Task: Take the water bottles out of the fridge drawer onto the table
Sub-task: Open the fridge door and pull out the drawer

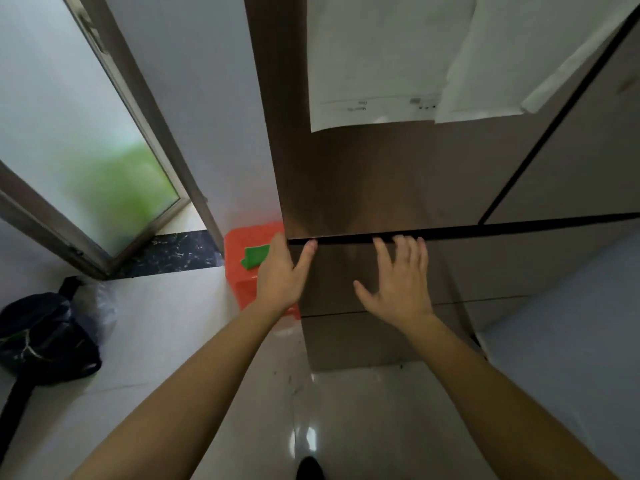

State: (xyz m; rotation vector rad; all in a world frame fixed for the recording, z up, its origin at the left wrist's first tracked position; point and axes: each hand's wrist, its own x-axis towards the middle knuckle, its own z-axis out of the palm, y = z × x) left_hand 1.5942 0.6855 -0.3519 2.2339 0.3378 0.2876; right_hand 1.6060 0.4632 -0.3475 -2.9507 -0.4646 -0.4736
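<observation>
head view: the fridge drawer (346, 275) is shut, its brown front flush under the upper door (363, 174), so the water bottles are presumably inside and out of sight; no table shows either. the right hand (398, 282) lies open on the drawer front, fingers spread, tips at the dark seam (485, 230) along its top edge, likely feeling for a lip to pull. the left hand (280, 271) sits at the drawer's top left corner, thumb straight at the seam. its fingers run past the corner, and whether they curl round the edge i cannot tell. two hands, well apart, suggest an even pull. sheets of paper (374, 64) hang on the upper door. on the floor (173, 323), an orange stool (249, 237) stands just beside the fridge, a black bag (45, 337) well apart.
</observation>
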